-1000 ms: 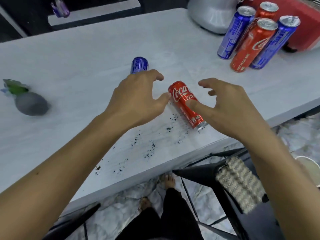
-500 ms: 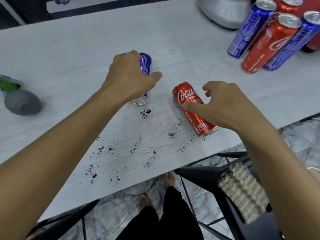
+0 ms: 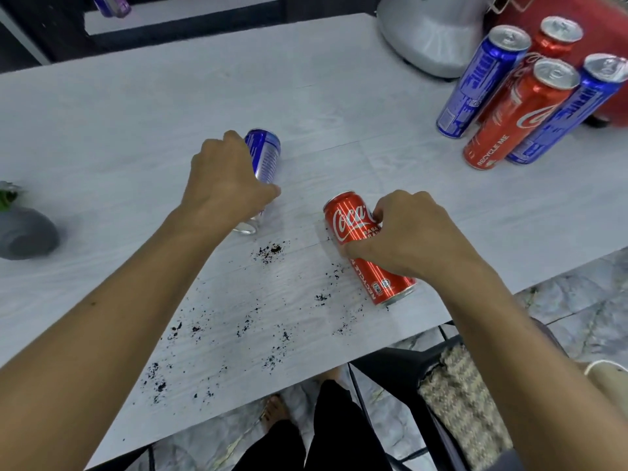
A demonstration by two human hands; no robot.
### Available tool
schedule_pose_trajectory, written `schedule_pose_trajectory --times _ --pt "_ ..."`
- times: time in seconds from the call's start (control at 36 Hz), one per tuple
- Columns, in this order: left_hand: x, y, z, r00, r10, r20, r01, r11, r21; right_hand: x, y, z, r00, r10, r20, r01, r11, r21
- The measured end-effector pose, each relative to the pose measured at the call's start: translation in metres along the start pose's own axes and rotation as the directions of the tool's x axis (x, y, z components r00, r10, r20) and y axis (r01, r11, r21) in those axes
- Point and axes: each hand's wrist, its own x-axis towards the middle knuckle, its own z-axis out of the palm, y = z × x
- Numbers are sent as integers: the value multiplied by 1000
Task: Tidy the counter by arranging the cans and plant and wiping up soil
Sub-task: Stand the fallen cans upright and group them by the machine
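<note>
1. A red cola can (image 3: 350, 222) lies on its side near the front edge of the pale counter (image 3: 136, 107). The right hand (image 3: 407, 239) grips it from above, fingers and thumb curled round its middle.
2. Just to the left and slightly farther back, a blue can (image 3: 266, 153) also lies on its side. The left hand (image 3: 224, 185) covers its near half, with fingers wrapped over the body and the thumb on its right side. A silver end shows below the hand.
3. Dark soil (image 3: 272, 249) is scattered over the near part of the counter, between and in front of the two cans. A small clump sits just right of the blue can's near end, and finer specks trail toward the near left edge.
4. At the left edge of the scene, well apart from the cans, a grey pot (image 3: 25, 237) lies tipped over, with green leaves (image 3: 6, 195) at its far side. What it holds cannot be seen.
5. At the far right, four cans stand upright in a tight cluster: two standing blue cans (image 3: 475, 86) and two standing red cans (image 3: 516, 117). Their silver tops face the camera, but whether they are open cannot be told.
6. Behind the cluster sit a grey appliance (image 3: 431, 35) and a red object (image 3: 577, 15).
7. Below the counter's edge, a woven cloth (image 3: 465, 402) hangs over a dark chair (image 3: 390, 365).
</note>
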Motion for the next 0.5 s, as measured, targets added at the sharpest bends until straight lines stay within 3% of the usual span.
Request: schedule_pose_trajectory --times 0.19,0.31,0.5 --pt "0 -4 -6 997 -60 56 67 989 -135 -3 8 -4 1000 26 -3 -26 992 120" --pt "-11 -6 -8 995 -74 63 91 934 -345 -11 17 -8 997 13 -70 6 967 256" --pt "-50 10 -7 997 63 -39 -74 828 -555 -36 43 -8 955 3 -296 144 870 472"
